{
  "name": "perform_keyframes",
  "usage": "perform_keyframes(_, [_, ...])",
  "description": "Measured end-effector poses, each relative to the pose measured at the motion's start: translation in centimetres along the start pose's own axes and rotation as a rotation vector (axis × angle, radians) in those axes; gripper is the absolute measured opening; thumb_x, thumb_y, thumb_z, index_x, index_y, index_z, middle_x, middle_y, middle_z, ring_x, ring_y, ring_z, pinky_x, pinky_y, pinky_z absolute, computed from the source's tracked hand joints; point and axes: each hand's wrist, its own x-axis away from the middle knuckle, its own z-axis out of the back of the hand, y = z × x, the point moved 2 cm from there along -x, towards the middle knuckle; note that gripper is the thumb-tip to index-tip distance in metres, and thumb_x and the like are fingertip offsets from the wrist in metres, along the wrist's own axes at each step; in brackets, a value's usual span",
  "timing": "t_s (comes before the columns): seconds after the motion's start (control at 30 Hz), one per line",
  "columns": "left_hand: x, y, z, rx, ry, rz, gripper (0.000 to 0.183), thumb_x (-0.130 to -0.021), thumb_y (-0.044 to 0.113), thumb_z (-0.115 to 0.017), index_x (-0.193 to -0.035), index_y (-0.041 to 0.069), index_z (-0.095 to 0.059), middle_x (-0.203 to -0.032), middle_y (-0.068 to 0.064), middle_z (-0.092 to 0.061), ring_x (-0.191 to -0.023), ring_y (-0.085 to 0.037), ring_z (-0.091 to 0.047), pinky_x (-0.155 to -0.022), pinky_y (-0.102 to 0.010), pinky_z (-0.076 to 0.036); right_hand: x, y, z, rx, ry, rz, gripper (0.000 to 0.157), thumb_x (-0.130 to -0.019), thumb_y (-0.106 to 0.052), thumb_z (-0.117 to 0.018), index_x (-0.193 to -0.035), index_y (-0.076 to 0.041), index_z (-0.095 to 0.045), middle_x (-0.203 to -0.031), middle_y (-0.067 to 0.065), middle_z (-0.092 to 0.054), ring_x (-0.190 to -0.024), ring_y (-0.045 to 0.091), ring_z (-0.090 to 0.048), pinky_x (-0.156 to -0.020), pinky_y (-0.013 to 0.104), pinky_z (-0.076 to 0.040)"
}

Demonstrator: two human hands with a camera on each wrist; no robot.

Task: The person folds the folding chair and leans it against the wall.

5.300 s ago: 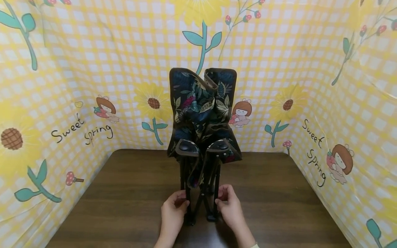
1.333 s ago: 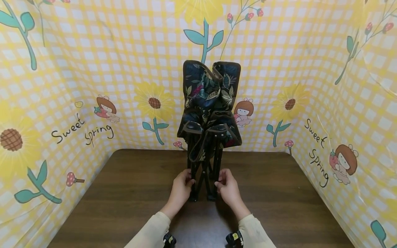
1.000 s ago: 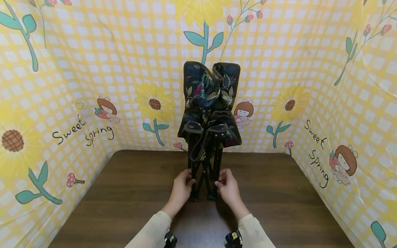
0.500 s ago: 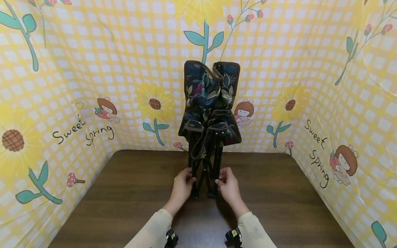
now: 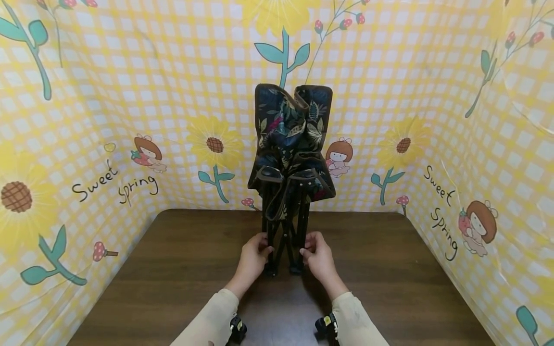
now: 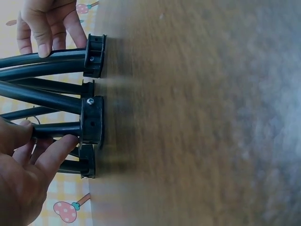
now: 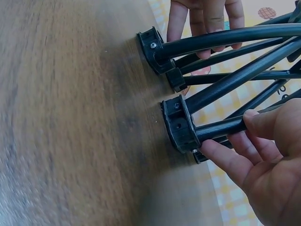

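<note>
A folded camping chair (image 5: 287, 129) with dark floral fabric stands upright at the table's middle, its cloth bunched above crossed black tube legs (image 6: 51, 97). My left hand (image 5: 252, 259) pinches a front leg low on the left side, thumb on the near face. On the opposite side, my right hand (image 5: 321, 258) grips the other front leg just above its foot. Both wrist views show black plastic feet (image 7: 180, 125) at the tabletop, each with tubes joined in it. The legs are close together. Fingertips behind the tubes are partly hidden.
Beneath the chair is a dark wooden table (image 5: 182, 274). A yellow checked cloth (image 5: 173, 72) with printed flowers encloses the back and both sides. Small black wrist cameras (image 5: 325, 327) sit at the sleeves.
Since the oldest frame, the chair and both hands have shifted away from me and slightly right, bringing the sleeves into view. Over the last second, the chair creeps slightly farther back; both grips stay the same.
</note>
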Motion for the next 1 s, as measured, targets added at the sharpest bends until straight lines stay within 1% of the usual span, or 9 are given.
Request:
perform_keyframes(0.17, [-0.2,0.0,0.0,0.001,-0.012,0.005,0.033,-0.093,-0.004,-0.071,-0.124,-0.002,-0.064,-0.098,-0.013,-0.071,-0.078,-0.017,-0.066,-0.057,-0.023,-0.058,-0.2,0.0,0.0,0.007,0.006,0.002,0.033,-0.092,0.007,-0.069,-0.119,-0.002,-0.053,-0.1,0.016,-0.057,-0.081,0.022,-0.06,-0.062,0.032,-0.06])
perform_keyframes(0.33, [-0.3,-0.1,0.1,0.006,-0.015,-0.002,0.033,-0.093,-0.004,-0.071,-0.125,-0.001,-0.064,-0.096,-0.011,-0.07,-0.077,-0.016,-0.066,-0.058,-0.023,-0.058,-0.2,-0.1,-0.2,0.02,0.018,0.027,0.032,-0.092,0.008,-0.069,-0.119,-0.001,-0.053,-0.098,0.016,-0.056,-0.078,0.021,-0.059,-0.06,0.03,-0.058])
perform_keyframes(0.53, [-0.4,-0.5,0.0,-0.009,-0.037,-0.035,0.035,-0.093,-0.002,-0.072,-0.127,-0.002,-0.063,-0.097,-0.01,-0.069,-0.075,-0.016,-0.067,-0.057,-0.023,-0.057,-0.4,0.2,-0.3,0.039,0.02,0.045,0.032,-0.093,0.007,-0.069,-0.119,-0.003,-0.053,-0.098,0.015,-0.056,-0.074,0.02,-0.058,-0.058,0.029,-0.056])
perform_keyframes(0.7, [-0.7,-0.9,0.0,-0.012,-0.03,-0.037,0.034,-0.093,-0.002,-0.072,-0.125,0.002,-0.064,-0.097,-0.009,-0.069,-0.076,-0.019,-0.068,-0.058,-0.023,-0.057,-0.9,0.4,-0.5,0.045,0.017,0.055,0.032,-0.094,0.006,-0.068,-0.12,-0.005,-0.054,-0.099,0.015,-0.056,-0.075,0.02,-0.059,-0.059,0.029,-0.057])
perform_keyframes(0.87, [-0.9,-1.0,0.0,-0.032,-0.043,-0.058,0.035,-0.094,-0.001,-0.071,-0.128,0.001,-0.062,-0.102,-0.01,-0.068,-0.086,-0.022,-0.069,-0.063,-0.024,-0.059,-1.1,0.4,-0.5,0.045,0.019,0.065,0.032,-0.093,0.008,-0.068,-0.118,-0.006,-0.053,-0.098,0.015,-0.055,-0.076,0.02,-0.058,-0.059,0.029,-0.056])
perform_keyframes(1.0, [-1.0,-1.2,-0.1,-0.018,-0.058,-0.054,0.036,-0.095,0.0,-0.07,-0.129,0.001,-0.06,-0.105,-0.012,-0.068,-0.095,-0.026,-0.069,-0.066,-0.025,-0.06,-1.2,0.6,-0.4,0.055,0.01,0.074,0.033,-0.094,0.009,-0.066,-0.118,-0.006,-0.051,-0.099,0.014,-0.054,-0.077,0.019,-0.057,-0.06,0.028,-0.056])
